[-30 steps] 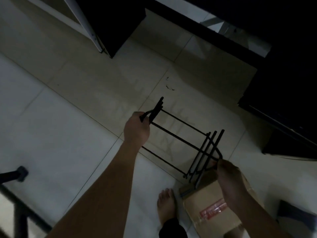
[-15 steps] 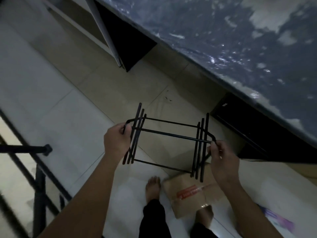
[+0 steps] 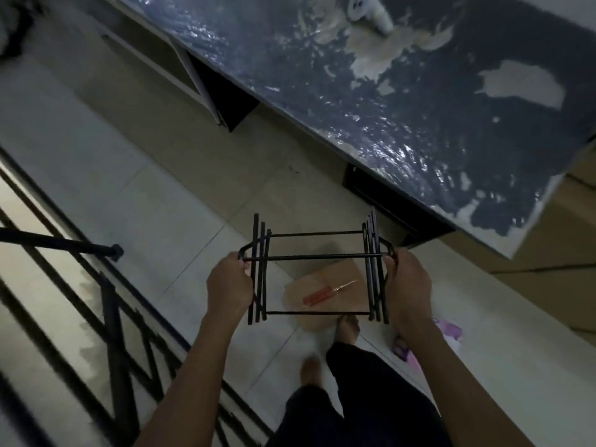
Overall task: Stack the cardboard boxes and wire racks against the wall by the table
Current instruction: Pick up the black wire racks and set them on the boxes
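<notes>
Gripping wire rack [image 3: 317, 257], both hands level.

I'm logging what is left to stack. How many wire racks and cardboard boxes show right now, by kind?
Wire rack, held in both hands: 1
Cardboard box with red tape, on the floor: 1
Large cardboard boxes by the table: count unclear
Total clearly seen: 2

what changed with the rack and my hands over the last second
The wire rack was swung from a slant, one end low over the box, to level and square in front of the body. The view tipped up, so the table now shows. Both hands kept their grip throughout: left hand on the left end, right hand on the right end. The box stayed on the floor by the feet.
</notes>
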Demonstrator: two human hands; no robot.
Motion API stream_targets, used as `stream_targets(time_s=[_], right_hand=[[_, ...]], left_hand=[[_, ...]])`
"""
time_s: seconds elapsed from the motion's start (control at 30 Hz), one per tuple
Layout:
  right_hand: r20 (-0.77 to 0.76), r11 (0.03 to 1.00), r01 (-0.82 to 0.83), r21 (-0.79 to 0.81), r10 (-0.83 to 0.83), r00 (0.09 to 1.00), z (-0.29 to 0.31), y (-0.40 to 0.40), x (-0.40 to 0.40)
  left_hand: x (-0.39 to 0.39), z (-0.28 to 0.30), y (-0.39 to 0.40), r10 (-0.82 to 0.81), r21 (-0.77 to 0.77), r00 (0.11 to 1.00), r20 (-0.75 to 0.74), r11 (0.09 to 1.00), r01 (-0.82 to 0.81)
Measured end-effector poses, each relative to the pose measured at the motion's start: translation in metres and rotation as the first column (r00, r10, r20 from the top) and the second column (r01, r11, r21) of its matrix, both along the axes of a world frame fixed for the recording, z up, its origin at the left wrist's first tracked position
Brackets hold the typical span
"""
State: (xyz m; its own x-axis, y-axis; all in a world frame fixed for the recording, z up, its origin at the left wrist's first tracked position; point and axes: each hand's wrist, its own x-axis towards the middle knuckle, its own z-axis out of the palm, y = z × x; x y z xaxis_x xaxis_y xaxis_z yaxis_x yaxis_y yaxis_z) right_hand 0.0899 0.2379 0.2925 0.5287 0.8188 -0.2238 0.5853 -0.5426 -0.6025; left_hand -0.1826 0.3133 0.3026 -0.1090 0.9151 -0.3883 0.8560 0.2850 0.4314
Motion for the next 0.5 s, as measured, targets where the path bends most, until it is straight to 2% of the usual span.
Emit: stream_targets(time_s=[0.23,0.5], right_hand=[[0.004,0.979,0.195,0.059,-0.196,0.981,0.030,-0.061,0.014],[-0.124,0.936,0.342,0.087,-0.330,0.936,0.052,-0.144,0.065]], left_hand=[[0.021,0.029,-0.051,-0.071,0.021,0.997,0.023,0.997,0.070],[0.084,0.056,-0.096,-0.139,0.057,0.989,0.051,0.989,0.136]])
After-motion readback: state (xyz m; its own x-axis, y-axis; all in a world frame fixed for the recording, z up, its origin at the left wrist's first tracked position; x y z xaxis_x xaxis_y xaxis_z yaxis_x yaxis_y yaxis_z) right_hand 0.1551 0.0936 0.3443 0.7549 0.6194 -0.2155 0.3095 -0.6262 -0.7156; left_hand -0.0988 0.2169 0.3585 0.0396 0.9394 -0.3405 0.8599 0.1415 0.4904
